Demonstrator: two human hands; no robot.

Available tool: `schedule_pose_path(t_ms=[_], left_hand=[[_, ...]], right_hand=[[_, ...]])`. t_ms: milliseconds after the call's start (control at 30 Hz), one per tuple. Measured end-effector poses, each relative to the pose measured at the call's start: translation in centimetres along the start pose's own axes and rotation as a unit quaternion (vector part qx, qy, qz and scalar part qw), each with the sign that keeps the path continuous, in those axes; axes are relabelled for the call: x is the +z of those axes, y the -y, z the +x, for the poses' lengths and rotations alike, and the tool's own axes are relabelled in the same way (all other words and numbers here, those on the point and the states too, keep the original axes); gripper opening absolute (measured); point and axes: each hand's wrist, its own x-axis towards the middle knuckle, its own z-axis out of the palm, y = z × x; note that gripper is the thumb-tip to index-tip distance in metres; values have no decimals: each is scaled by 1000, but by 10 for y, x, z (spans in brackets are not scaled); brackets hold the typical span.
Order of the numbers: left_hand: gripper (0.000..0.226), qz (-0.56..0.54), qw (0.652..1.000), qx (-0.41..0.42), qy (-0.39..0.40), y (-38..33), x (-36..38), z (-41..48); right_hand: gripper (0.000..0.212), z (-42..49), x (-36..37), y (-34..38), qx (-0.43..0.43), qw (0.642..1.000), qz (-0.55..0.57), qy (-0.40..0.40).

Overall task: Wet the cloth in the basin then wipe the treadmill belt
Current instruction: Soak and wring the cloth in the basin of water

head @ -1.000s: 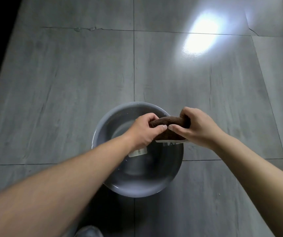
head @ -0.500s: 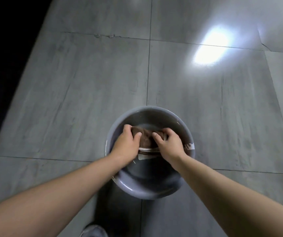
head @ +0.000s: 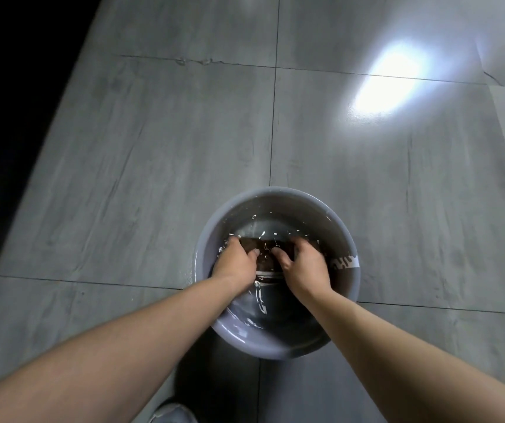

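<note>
Water (head: 271,230) ripples in the grey basin (head: 275,192) on the tiled floor (head: 153,178), and the brown cloth (head: 265,254) lies sunk in it. The left hand (head: 237,262) grips one end, fingers curled round it, and the right hand (head: 304,265) grips the other. A shoe tip (head: 171,413) shows at the bottom edge.

Dark brown cloth (head: 265,243) between left hand (head: 236,264) and right hand (head: 304,265); thin white strip (head: 268,273) just below the thumbs. Pale bluish-grey basin (head: 275,352) around both hands. White band (head: 344,263) with dark lettering just right of the right hand. Grey floor tiles (head: 153,148) beyond the hands, streaked darker, crossed by thin dark grout lines (head: 272,132). Bright white glare patch (head: 388,77) far up-right. Grey shoe toe (head: 171,413) below the left forearm.
</note>
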Motion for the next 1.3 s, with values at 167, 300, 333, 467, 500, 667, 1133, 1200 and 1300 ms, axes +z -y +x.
schedule_pose_path(t_ms=[167,300,333,467,500,667,1133,1200,1300], left_hand=[[39,5,1000,0,6,2,1,-2],[30,-120,992,31,13,10,-4,-9],[26,-167,985,36,23,11,-4,-12],[19,-377,925,19,34,8,-7,-20],[15,-413,910,15,40,4,-9,-23],[31,-381,922,49,44,1,-2,-32],[45,-162,978,107,-76,-20,1,-26],[43,-156,978,120,-64,-18,3,-24],[53,-124,982,131,-49,-17,3,-26]], right_hand=[[26,4,0,-2,8,1000,7,13],[25,4,-6,0,76,978,182,62],[25,3,-9,2,91,967,226,78],[13,1,-25,14,118,914,365,133],[11,0,-26,17,106,918,359,129],[18,-17,-17,23,44,961,256,101],[32,-12,8,49,44,962,270,3],[31,-12,8,46,55,956,289,13],[29,-14,2,42,43,964,262,30]])
